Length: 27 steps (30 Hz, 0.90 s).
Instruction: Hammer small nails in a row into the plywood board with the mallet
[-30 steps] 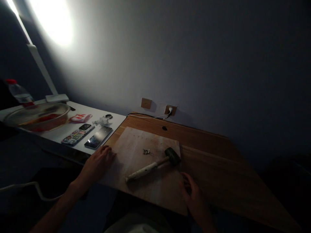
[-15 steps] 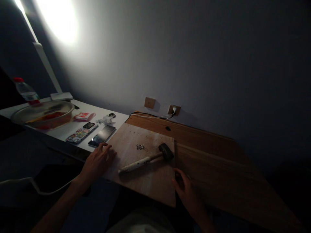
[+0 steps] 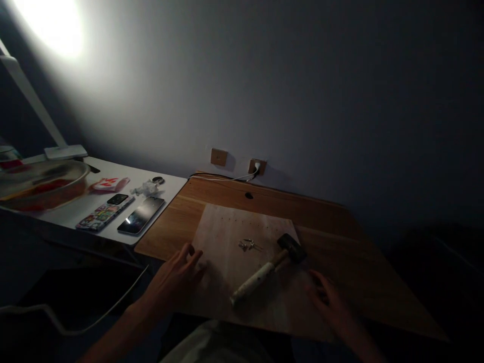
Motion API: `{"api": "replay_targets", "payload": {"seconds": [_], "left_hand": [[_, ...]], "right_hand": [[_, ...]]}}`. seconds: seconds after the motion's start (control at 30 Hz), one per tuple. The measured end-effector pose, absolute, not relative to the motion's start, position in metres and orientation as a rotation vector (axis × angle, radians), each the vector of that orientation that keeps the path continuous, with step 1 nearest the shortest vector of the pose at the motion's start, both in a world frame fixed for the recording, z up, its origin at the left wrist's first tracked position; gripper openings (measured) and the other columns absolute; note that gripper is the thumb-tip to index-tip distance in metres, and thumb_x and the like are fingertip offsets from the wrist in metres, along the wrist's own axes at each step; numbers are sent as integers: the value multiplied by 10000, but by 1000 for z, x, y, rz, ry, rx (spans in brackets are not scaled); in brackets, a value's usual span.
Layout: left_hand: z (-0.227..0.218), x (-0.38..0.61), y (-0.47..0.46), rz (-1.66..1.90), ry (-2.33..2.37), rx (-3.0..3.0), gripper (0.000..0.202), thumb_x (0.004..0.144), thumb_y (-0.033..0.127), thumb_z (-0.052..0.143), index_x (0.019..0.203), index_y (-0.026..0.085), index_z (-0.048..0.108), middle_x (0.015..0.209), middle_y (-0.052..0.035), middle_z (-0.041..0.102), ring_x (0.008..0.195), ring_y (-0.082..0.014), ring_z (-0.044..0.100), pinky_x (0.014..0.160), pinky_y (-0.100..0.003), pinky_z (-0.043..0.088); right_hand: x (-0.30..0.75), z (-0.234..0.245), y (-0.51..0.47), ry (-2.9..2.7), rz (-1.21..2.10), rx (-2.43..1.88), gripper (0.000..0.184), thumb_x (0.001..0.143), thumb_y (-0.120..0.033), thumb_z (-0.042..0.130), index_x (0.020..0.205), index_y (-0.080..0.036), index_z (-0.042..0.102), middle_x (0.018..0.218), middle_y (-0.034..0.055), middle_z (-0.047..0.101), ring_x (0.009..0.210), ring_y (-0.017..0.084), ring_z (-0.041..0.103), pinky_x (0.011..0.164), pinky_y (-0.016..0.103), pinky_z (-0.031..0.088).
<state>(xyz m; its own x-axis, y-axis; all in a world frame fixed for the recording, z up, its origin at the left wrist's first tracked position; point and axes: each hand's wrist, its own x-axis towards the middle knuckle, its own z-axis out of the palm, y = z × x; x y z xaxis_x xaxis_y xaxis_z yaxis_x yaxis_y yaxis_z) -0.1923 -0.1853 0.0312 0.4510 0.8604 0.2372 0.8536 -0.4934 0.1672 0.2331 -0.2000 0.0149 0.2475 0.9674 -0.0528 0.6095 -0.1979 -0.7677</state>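
Note:
A pale wooden board (image 3: pixel 223 227) lies on the desk, its near edge jutting over the desk's front. My left hand (image 3: pixel 181 275) holds the board's left edge with bent fingers. At the opposite edge is my right hand (image 3: pixel 330 302), thumb and fingers curled about the side; its fingertips are dark and partly hidden. On the board rests a mallet (image 3: pixel 259 276), black head towards the right and pale, worn handle pointing down left. A small pile of nails or screws (image 3: pixel 247 245) lies behind the handle. Small dark marks run along the board's far side.
On the white table (image 3: pixel 172 186) at left are a smartphone (image 3: pixel 141 216), a phone in a patterned case (image 3: pixel 104 213), crumpled plastic (image 3: pixel 147 188), a red-and-white packet (image 3: pixel 109 184), a large clear bowl (image 3: pixel 45 184) and a lamp base (image 3: pixel 66 152). A cable runs to the wall socket (image 3: pixel 257 166).
Both hands have shifted right with the board, which has turned slightly and carries the mallet and metal pieces along. More bare desk shows left of it. The view has swung right.

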Motion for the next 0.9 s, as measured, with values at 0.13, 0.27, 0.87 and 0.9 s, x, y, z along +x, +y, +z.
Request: {"api": "replay_targets", "payload": {"seconds": [0.13, 0.27, 0.87, 0.9], "left_hand": [[41, -171, -185, 378, 1567, 2690, 220, 926, 236, 539, 1117, 258, 645, 1179, -99, 585, 990, -244, 622, 768, -361, 553], [54, -130, -163, 390, 1515, 2845, 295, 926, 266, 559, 1208, 189, 601, 1181, -144, 612, 1079, -300, 597, 915, -459, 497], [34, -72, -110, 484, 539, 2758, 418, 985, 228, 470, 1399, 180, 512, 1487, -120, 489, 1406, -240, 420, 1179, -397, 371], [35, -71, -112, 487, 540, 2740, 439, 984, 246, 483, 1418, 177, 488, 1497, -124, 476, 1417, -245, 402, 1178, -407, 372]], "right_hand": [[263, 23, -227, -1393, 803, -1960, 572, 723, -606, 586, 1135, -212, 632, 1136, 152, 725, 913, 287, 728, 770, 399, 593], [263, 30, -237, -1471, 524, -1963, 476, 756, -585, 564, 1050, -222, 656, 1088, 135, 736, 959, 297, 704, 862, 440, 557], [153, 46, -241, -1874, 555, -1781, 478, 971, -508, 428, 1365, -288, 585, 762, 32, 726, 712, 212, 699, 704, 299, 532], [147, 48, -240, -1907, 571, -1808, 480, 970, -521, 426, 1360, -300, 596, 755, 36, 732, 707, 219, 705, 697, 301, 528]]}}
